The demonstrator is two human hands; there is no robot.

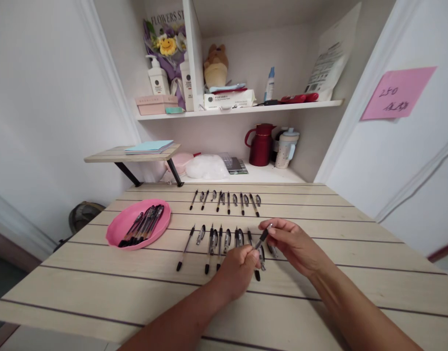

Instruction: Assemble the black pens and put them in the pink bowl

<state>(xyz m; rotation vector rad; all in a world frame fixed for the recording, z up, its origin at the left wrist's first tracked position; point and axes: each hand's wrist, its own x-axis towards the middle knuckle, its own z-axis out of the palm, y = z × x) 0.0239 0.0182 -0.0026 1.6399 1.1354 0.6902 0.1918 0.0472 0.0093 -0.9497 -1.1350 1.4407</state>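
Observation:
My left hand (233,273) is closed around the barrel of a black pen (262,238), which slants up to the right with its tip uncapped. At the tip end, the thumb and forefinger of my right hand (293,246) pinch the pen. Beneath my hands lies a row of uncapped pens, among them one pen (186,248) at the left end, with loose clear-and-black caps beside them, such as one cap (201,235). Another cap (273,250) rests just under my right hand. My left hand hides part of this row.
Farther back is a second row of pens (229,203) and caps. On the left, a pink tray (112,234) holds several capped pens. A small raised shelf (110,155) bears paper pads. A red jug (261,146) and a cream tumbler (285,150) stand in the cabinet behind.

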